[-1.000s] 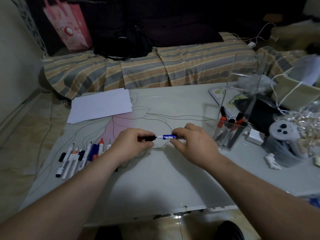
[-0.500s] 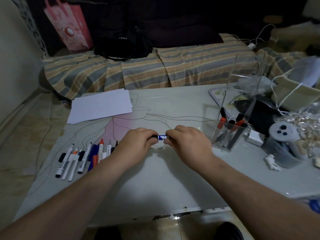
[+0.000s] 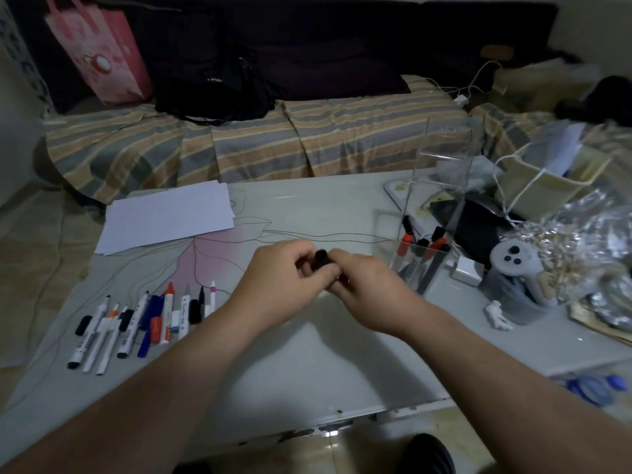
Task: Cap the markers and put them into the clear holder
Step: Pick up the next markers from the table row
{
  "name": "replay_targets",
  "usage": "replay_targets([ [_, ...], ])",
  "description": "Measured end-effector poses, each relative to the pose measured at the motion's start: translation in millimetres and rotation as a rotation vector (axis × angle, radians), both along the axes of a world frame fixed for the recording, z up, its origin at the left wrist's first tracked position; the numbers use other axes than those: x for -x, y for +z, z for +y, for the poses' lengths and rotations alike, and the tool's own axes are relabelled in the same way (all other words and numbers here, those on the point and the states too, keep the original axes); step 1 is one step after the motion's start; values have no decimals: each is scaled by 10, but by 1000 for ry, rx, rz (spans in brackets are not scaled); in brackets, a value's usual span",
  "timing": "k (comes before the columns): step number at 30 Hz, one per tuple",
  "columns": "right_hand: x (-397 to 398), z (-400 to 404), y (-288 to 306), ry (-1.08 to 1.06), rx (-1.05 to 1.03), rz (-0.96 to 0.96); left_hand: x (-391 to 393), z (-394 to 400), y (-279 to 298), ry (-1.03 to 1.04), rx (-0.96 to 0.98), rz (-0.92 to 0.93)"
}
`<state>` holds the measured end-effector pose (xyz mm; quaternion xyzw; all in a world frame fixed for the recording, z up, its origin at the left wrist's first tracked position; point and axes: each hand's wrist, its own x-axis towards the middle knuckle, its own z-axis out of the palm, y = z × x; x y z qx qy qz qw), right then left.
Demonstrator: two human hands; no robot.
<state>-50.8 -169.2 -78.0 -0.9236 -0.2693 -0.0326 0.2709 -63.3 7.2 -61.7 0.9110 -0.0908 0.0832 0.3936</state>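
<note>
Currently:
Left hand (image 3: 278, 278): curled, pinching marker (image 3: 321, 260) cap end.
Right hand (image 3: 366, 285): gripping marker body.
Marker: above counter (image 3: 307, 364), between hands.
Holder (image 3: 424, 258): right, markers inside.
Loose markers (image 3: 143, 319): left.

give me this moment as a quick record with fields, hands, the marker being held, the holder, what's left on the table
left hand: grips one end of the marker
right hand: grips the other end
marker: held between both hands above the table, only its black end shows
clear holder: upright to the right of the hands, several markers standing inside
loose markers: a row lying on the table's left side, some with caps beside them
paper: white sheets at the far left
</note>
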Motion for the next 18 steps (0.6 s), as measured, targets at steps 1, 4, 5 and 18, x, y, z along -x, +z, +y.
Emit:
replay_targets([
  [1, -18, -77, 76, -45, -77, -23, -15, -72, 26, -18, 117, -10],
  [4, -105, -390, 315, -287, -286, -141, -35, -336, 67, -102, 327, -15],
  [5, -137, -525, 387, -385, -333, -173, -45, -422, 43, -125, 317, -11],
  [18, -308, -1201, 211, -581, -92, -209, -52, -721, -338, -252, -51, 36],
])
